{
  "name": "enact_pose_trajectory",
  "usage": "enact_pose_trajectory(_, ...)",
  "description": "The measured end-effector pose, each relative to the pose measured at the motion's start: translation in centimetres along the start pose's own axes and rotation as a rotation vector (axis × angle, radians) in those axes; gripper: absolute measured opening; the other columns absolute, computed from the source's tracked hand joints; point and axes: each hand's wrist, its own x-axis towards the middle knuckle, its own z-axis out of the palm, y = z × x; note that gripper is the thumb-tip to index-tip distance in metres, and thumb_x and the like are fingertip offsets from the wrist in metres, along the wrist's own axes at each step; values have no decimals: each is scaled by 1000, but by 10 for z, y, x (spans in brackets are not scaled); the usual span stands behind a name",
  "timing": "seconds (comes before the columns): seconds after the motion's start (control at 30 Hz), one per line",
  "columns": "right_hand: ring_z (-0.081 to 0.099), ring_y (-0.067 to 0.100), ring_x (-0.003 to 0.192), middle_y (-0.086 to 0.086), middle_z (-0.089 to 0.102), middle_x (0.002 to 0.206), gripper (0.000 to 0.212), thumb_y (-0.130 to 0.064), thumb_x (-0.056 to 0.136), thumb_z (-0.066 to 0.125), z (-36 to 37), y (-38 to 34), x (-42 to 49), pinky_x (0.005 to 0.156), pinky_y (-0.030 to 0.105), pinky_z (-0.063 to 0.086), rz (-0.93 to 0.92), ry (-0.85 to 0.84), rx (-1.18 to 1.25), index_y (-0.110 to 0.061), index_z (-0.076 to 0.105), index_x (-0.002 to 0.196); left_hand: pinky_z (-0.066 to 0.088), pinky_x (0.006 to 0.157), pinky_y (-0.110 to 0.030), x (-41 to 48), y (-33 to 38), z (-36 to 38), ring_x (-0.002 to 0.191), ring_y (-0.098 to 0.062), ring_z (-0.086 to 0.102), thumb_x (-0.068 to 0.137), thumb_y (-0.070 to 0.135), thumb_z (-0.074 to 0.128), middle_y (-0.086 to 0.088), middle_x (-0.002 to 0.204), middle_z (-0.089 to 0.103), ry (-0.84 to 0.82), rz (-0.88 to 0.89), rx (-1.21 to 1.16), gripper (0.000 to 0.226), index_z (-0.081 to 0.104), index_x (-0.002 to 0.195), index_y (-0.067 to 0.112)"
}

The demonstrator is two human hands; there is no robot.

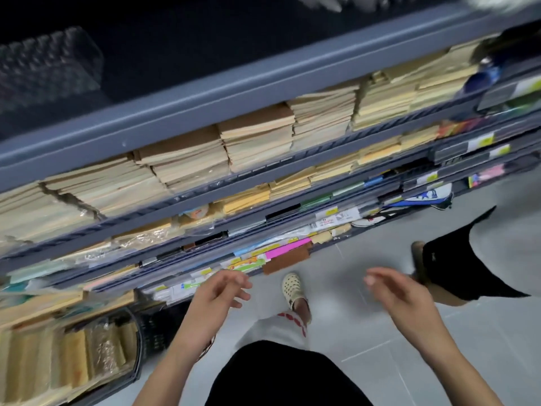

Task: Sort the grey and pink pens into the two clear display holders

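Note:
One clear display holder with rows of holes stands on the dark top shelf at the upper left; I see no pens in it. No grey or pink pens are in view, and the picture is blurred by motion. My left hand hovers low in front of the shelving with relaxed, loosely spread fingers and holds nothing. My right hand hangs over the floor to the right, fingers loose, also holding nothing. Both hands are far below the holder.
Grey metal shelving carries stacks of brown envelopes and coloured paper. A basket of padded envelopes stands at the lower left. Another person's legs stand on the grey tiled floor at the right. My foot is below.

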Motion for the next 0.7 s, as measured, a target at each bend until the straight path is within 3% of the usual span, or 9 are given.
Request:
enact_pose_trajectory(0.1, 66, -4, 86, -22, 71, 96, 12, -37, 86, 68, -25, -60, 40, 71, 3, 46, -172, 87, -12, -42, 69, 97, 57, 73, -25, 25, 74, 19, 85, -18, 73, 101, 13, 55, 0, 96, 77, -24, 188, 19, 16, 71, 100, 17)
enact_pose_trajectory(0.2, 61, -5, 99, -27, 65, 108, 22, -52, 91, 59, -42, -114, 76, 67, 2, 43, -403, 169, -120, -43, 64, 110, 58, 75, -26, 43, 147, 28, 86, -18, 73, 101, 11, 54, -1, 97, 77, -6, 343, 7, 16, 71, 103, 13)
enact_pose_trajectory(0.3, 54, -2, 114, -26, 59, 118, 28, -40, 97, 52, -50, -154, 112, 90, 4, 38, -672, 234, -210, -33, 61, 123, 57, 75, -23, 54, 208, 31, 88, -15, 73, 101, 12, 55, 0, 98, 77, 22, 538, 16, 16, 70, 105, 13)
enact_pose_trajectory(0.37, 49, 8, 126, -11, 57, 128, 32, -27, 98, 54, -53, -175, 135, 107, 17, 34, -832, 272, -272, -18, 60, 128, 57, 75, -23, 56, 244, 35, 89, -16, 73, 100, 16, 57, 1, 97, 76, 69, 679, 23, 14, 70, 104, 16)
enact_pose_trajectory(0.47, 46, 23, 130, 7, 55, 134, 32, -14, 97, 56, -58, -201, 168, 113, 37, 33, -991, 324, -400, -4, 59, 128, 54, 84, -23, 74, 289, 42, 95, -13, 71, 98, 22, 55, 6, 96, 75, 164, 842, 88, 15, 69, 102, 21)
enact_pose_trajectory(0.53, 46, 28, 129, 12, 55, 134, 31, -13, 98, 56, -60, -213, 186, 113, 41, 33, -1051, 349, -454, -2, 59, 127, 48, 86, -13, 100, 317, 48, 96, 2, 67, 95, 27, 57, 18, 94, 73, 277, 883, 209, 12, 68, 100, 27)
enact_pose_trajectory(0.6, 47, 27, 127, 11, 56, 133, 31, -15, 98, 56, -64, -225, 201, 111, 36, 32, -1069, 331, -480, -5, 59, 128, 43, 85, -8, 138, 342, 56, 89, 12, 61, 91, 28, 60, 24, 92, 67, 322, 833, 255, 10, 65, 99, 28)
enact_pose_trajectory(0.7, 51, 26, 117, 6, 59, 126, 31, -21, 98, 55, -67, -243, 221, 98, 36, 34, -1043, 285, -511, -11, 59, 128, 40, 83, -13, 199, 374, 65, 92, -4, 59, 100, 26, 57, 4, 97, 66, 339, 648, 282, 11, 61, 101, 16)
